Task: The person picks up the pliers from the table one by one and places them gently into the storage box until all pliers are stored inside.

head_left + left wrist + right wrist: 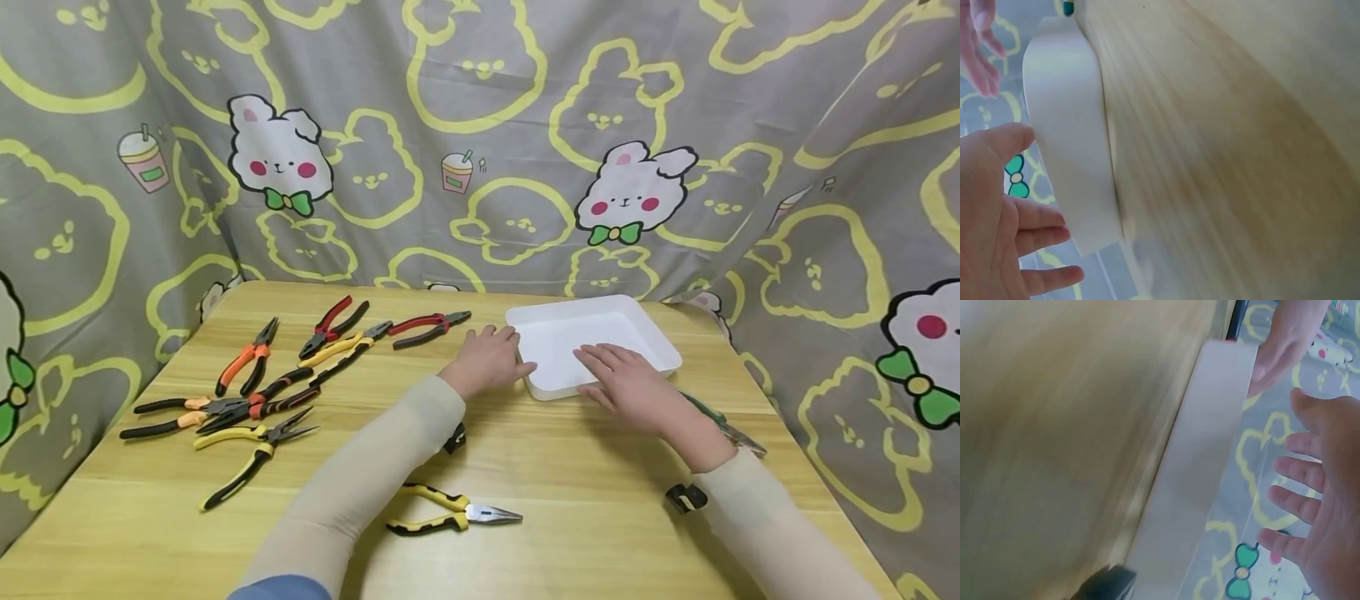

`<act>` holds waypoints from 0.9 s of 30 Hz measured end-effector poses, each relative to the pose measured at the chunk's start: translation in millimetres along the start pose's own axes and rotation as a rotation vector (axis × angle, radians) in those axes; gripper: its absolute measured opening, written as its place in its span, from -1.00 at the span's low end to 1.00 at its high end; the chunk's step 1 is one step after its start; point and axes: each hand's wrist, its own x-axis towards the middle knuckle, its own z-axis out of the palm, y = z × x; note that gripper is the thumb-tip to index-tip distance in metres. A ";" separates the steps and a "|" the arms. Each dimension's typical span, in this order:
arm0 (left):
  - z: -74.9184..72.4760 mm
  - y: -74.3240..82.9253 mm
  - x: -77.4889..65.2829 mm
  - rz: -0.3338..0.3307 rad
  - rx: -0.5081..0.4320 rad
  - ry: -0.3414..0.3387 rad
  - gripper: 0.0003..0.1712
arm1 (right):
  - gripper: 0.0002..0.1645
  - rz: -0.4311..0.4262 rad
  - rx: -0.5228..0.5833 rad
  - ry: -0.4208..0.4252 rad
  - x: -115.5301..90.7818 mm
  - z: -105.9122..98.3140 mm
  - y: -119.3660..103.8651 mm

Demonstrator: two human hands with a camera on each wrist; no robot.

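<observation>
A shallow white tray point(600, 329) lies near the back right of the table. My left hand point(486, 360) is at its left side, fingers spread and the thumb by the front left corner; in the left wrist view that hand point(997, 212) has its thumb at the rim of the tray point(1069, 119). Over the tray's front part is my right hand point(637, 392), its fingers extended and spread. The right wrist view shows this hand point(1329, 500) apart from the tray wall point(1194, 462) and holding nothing.
Yellow-and-black needle-nose pliers point(457, 512) lie at the front, partly behind the left forearm. Several pliers crowd the left, among them orange-handled point(247, 367) and yellow-handled ones point(258, 442). Red-handled pliers point(427, 325) lie left of the tray. Green-handled pliers point(738, 435) sit by the right wrist.
</observation>
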 end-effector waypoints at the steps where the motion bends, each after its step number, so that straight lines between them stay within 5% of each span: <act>1: -0.4 -1.1 -1.0 0.001 -0.007 -0.004 -0.11 | -0.32 0.006 0.003 0.005 -0.1 0.4 3.3; 9: -2.3 -11.2 -7.2 -0.017 -0.027 -0.047 -0.09 | -0.30 0.009 -0.025 0.029 -1.2 5.4 33.1; 27: -2.0 -35.3 -19.2 -0.007 -0.041 -0.085 -0.13 | -0.42 0.171 0.023 -0.050 -4.9 10.5 82.7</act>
